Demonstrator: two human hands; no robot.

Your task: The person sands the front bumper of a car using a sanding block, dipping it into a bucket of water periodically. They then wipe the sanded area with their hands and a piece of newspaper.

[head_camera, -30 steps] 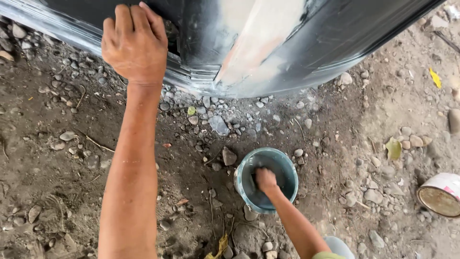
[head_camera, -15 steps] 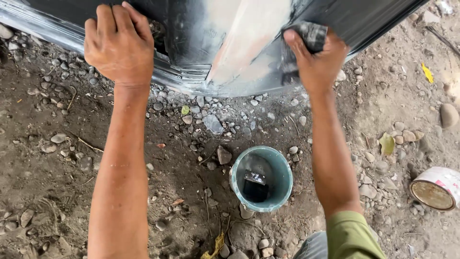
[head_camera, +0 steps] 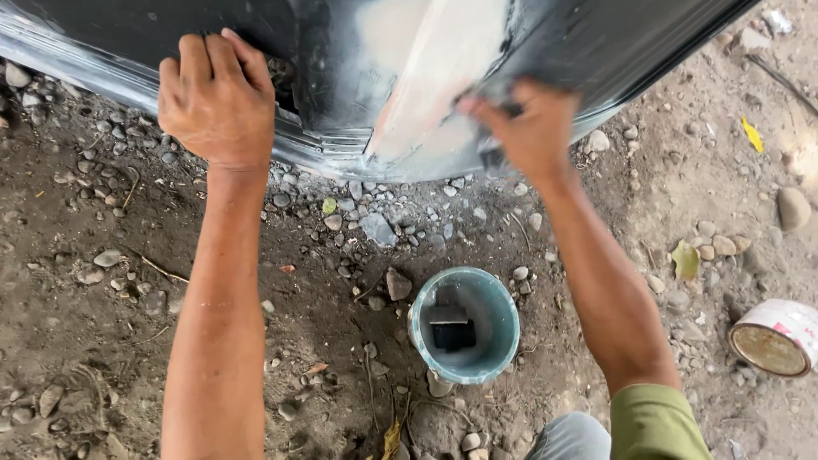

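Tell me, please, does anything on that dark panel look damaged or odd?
Yes: the dark panel carries a pale, dull patch running to its lower edge, where the glossy finish is gone. The right hand presses on it; the left hand rests beside.

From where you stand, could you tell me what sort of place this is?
Probably an outdoor, informal car body repair spot: a dark vehicle panel with a pale sanded patch, bare stony dirt ground, and a small teal bucket.

Glossy dark metal panel [head_camera: 596, 43], matt pale patch [head_camera: 426, 77], perhaps filler; smooth plastic bucket [head_camera: 504, 315].
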